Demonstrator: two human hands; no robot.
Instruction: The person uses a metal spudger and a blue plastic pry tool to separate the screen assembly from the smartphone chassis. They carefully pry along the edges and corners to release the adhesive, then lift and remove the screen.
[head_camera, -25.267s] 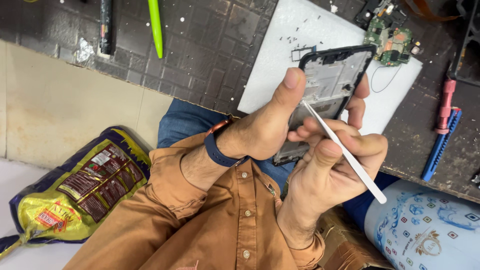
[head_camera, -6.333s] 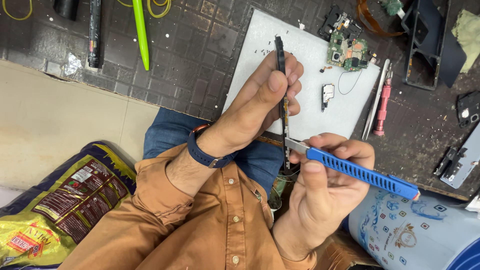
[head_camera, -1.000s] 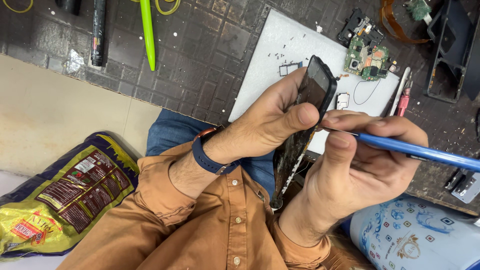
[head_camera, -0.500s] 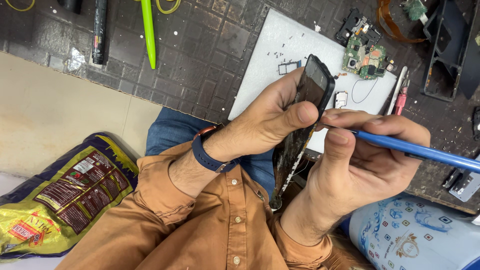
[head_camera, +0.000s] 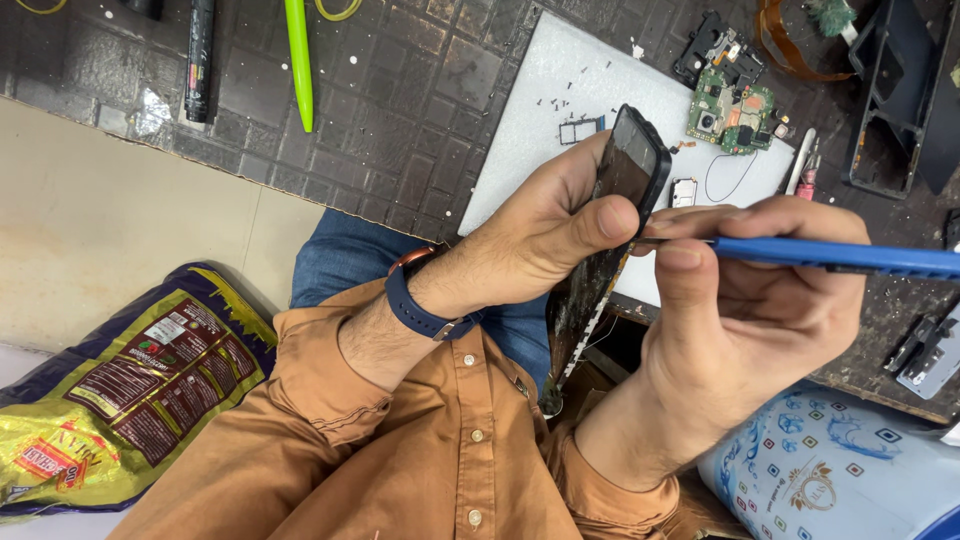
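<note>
Two hands work over the lap in the head view. Left hand (head_camera: 545, 235) grips a dark phone frame (head_camera: 610, 235) edge-on, thumb pressed against its side, above the blue jeans and just off the white mat (head_camera: 560, 100). Right hand (head_camera: 755, 310) pinches a blue-handled tool (head_camera: 850, 256), its tip touching the frame's edge beside the left thumb. Green circuit board (head_camera: 730, 105) lies on the mat's far corner; a yellow snack bag (head_camera: 110, 390) lies well apart on the floor.

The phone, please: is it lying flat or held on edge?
On edge: the left hand grips the phone edge-up above the white mat.
</note>
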